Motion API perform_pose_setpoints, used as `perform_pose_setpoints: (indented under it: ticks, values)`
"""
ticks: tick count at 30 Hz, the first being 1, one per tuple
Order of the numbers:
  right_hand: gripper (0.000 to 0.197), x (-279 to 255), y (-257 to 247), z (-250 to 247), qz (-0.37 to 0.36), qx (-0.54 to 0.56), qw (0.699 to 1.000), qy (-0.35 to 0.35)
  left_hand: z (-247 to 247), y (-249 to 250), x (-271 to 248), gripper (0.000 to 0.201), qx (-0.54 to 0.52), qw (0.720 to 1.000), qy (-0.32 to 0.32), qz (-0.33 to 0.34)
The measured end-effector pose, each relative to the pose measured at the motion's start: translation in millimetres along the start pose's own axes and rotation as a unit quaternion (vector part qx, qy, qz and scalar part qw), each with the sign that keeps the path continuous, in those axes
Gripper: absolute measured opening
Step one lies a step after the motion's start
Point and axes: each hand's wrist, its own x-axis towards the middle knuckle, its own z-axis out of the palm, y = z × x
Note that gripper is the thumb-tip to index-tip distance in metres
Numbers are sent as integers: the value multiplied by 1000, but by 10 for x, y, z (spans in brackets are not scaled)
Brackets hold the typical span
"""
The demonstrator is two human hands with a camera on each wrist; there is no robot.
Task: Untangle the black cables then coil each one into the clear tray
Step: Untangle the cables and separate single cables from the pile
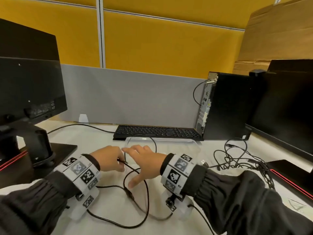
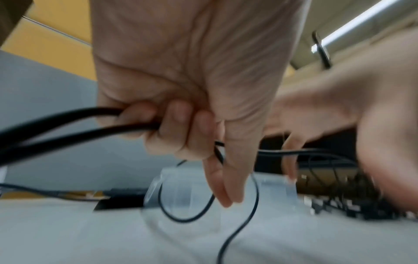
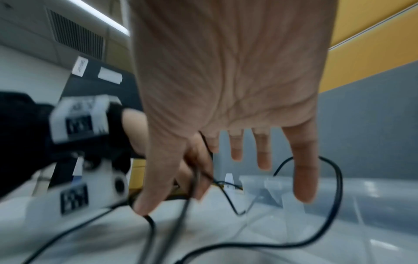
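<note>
Left hand (image 2: 181, 85) grip clamps the thin black cable (image 1: 135, 168), probably anchoring it; right hand (image 1: 145, 160) beside it is spread, fingers apart, clear plastic tray (image 1: 186, 141) just beyond.

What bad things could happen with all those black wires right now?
The black cable loops under both wrists, so a sleeve might snag it and tighten a knot. One strand arcs over the rim of the clear tray; a tug from the left hand, which grips the cable, could slide the light tray. The right hand is spread open, so the loop may slip back toward the tangled pile.
</note>
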Motion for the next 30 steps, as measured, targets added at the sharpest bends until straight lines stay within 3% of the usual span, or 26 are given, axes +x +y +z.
perform_pose_setpoints:
  ticks: [8,13,18,21,23,25,27,30]
  values:
    - [101,267,-85,202,-11,-95,989,-109,-38,-28,-234,20,27,996,-84,9]
    - [56,325,-26,191,-14,-71,992,-104,-58,-139,-190,21,25,996,-77,-25]
    - [30,325,9,270,-5,-65,994,-83,-135,-289,-212,22,-9,989,-121,-81]
    - [9,331,-25,168,17,82,996,-27,-202,-376,-246,28,10,990,-96,-100]
    - [19,409,-37,-8,28,162,986,38,-263,-432,-264,32,9,992,-53,-114]
    - [24,502,-25,-226,15,165,977,134,-332,-496,-271,36,-30,992,5,-125]
    - [27,518,-13,-415,0,179,956,233,-420,-521,-289,35,-123,983,54,-122]
    - [31,427,4,-597,-53,239,902,355,-591,-457,-324,28,-308,944,98,-70]
